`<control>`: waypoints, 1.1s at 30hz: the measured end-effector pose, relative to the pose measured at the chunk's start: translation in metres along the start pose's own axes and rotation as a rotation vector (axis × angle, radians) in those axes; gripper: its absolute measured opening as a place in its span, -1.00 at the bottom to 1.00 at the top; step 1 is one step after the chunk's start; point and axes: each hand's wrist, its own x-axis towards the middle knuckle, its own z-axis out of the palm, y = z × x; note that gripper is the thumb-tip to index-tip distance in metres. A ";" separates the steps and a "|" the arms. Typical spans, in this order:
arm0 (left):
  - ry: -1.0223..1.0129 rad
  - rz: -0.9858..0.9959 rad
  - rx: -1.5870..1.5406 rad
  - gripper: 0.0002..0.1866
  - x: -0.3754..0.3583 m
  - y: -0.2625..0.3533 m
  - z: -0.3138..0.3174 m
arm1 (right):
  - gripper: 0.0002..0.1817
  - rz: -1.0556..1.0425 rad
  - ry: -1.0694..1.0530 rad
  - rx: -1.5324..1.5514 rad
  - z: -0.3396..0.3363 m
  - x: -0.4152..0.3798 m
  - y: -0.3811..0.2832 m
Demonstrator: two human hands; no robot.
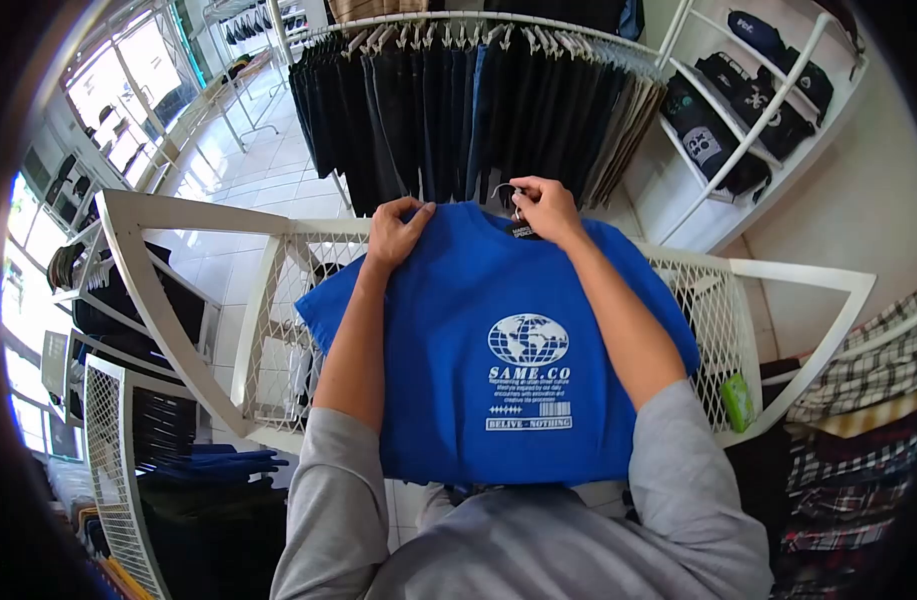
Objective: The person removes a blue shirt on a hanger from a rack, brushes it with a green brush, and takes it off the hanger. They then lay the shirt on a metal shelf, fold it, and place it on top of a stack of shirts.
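Observation:
A blue T-shirt (498, 350) with a white globe print and the words SAME.CO lies flat on a white wire-mesh shelf (278, 330) in front of me. My left hand (393, 228) pinches the shirt's left shoulder at the far edge. At the collar, my right hand (543, 208) grips the shirt together with a metal hanger hook (505, 190). The hanger's body is hidden inside the shirt.
A curved rail of dark hanging trousers (458, 110) stands just beyond the shelf. White shelves with dark bags (748, 100) are at the right. Plaid clothes (858, 420) hang at my right, folded dark garments (198, 480) lie at lower left. A green item (738, 402) sits by the mesh.

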 end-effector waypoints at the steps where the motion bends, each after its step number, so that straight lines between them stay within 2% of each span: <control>1: 0.020 -0.010 -0.024 -0.64 0.001 0.001 0.000 | -0.70 0.007 0.007 0.008 -0.002 -0.002 0.000; 3: -0.012 -0.014 -0.011 -0.65 0.003 0.001 -0.003 | -0.70 0.052 -0.129 0.000 -0.008 -0.007 -0.004; 11: 0.010 -0.051 -0.055 -0.65 0.001 0.010 -0.003 | -0.65 0.104 -0.165 -0.010 -0.023 -0.010 0.015; 15: 0.011 -0.075 -0.022 -0.65 0.003 0.006 -0.002 | -0.64 0.135 -0.226 -0.011 -0.030 -0.009 0.003; 17: -0.002 -0.058 -0.013 -0.64 0.004 0.001 -0.001 | -0.64 0.086 -0.343 -0.184 -0.027 -0.014 -0.004; 20: 0.010 -0.065 -0.007 -0.63 0.004 0.001 0.000 | -0.64 0.062 -0.388 -0.219 -0.025 -0.017 -0.005; 25: -0.009 -0.098 -0.022 -0.61 0.004 0.001 -0.002 | -0.66 0.054 -0.326 -0.293 -0.022 -0.020 -0.004; 27: 0.011 -0.041 0.009 -0.62 0.005 -0.001 -0.002 | -0.67 0.077 -0.160 -0.298 -0.023 -0.023 -0.006; 29: 0.023 0.018 0.033 -0.64 0.006 0.001 -0.003 | -0.67 0.060 -0.227 -0.284 -0.023 -0.026 -0.006; 33: 0.013 -0.084 -0.064 -0.62 0.005 0.005 -0.003 | -0.65 0.014 -0.321 -0.322 -0.027 -0.032 -0.018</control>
